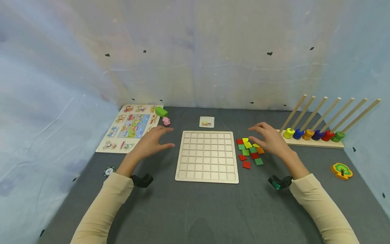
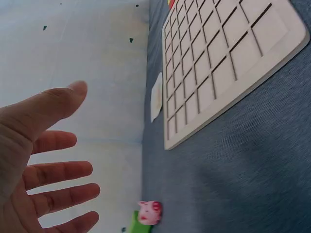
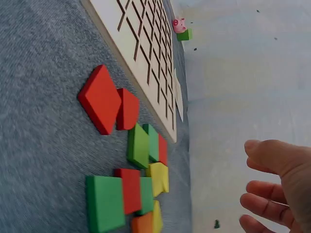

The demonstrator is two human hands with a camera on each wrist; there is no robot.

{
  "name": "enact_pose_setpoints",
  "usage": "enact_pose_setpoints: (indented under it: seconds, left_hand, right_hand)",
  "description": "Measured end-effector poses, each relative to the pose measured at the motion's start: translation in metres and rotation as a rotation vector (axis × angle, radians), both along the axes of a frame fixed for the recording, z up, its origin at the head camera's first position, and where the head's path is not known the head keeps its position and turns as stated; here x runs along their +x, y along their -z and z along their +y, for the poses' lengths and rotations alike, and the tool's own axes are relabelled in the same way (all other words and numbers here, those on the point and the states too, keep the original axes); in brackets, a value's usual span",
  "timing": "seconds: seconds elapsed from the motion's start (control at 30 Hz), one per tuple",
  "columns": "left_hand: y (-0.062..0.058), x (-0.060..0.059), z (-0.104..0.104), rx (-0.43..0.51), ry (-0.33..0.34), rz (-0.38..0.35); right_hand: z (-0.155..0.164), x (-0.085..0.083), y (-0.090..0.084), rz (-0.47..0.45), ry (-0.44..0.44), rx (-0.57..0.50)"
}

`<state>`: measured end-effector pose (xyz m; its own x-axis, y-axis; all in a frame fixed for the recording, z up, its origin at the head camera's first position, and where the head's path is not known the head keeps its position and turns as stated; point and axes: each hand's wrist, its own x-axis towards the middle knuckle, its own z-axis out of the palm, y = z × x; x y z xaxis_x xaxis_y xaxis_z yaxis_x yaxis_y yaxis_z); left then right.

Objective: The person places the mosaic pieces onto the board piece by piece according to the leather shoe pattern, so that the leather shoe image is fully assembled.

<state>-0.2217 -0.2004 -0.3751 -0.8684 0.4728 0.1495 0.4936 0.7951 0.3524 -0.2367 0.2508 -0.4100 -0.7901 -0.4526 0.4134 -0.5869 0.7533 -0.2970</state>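
- No words, numbers or brand names could be read anywhere.
- The picture puzzle showed only drawings.
- The small card carried a coloured grid, too small to make out.

Red, green, yellow and orange tiles are lying beside a pale wooden grid board on the dark grey tabletop; the small card is showing what seem matching coloured squares.

Left hand and right hand, both raised, fingers spread and relaxed, palms down, holding nothing; forearms in beige sleeves, angled inward.
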Motion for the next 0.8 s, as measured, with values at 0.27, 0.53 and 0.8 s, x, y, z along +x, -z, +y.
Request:
enact_pose_setpoints:
  seconds: [0.27, 0.53, 0.8]
  left_hand:
    - [0.03, 0.002, 0.0, 0.113, 0.055, -0.089]
    - [0.058, 0.0, 0.003, 0.138, 0.081, -0.144]
    - [0.075, 0.0, 0.006, 0.152, 0.124, -0.184]
  right_hand:
    - [0.001, -0.007, 0.021, -0.222, 0.064, -0.114]
    - [-0.003, -0.014, 0.045, -0.292, 0.154, -0.142]
    - [-0.008, -0.017, 0.058, -0.275, 0.208, -0.163]
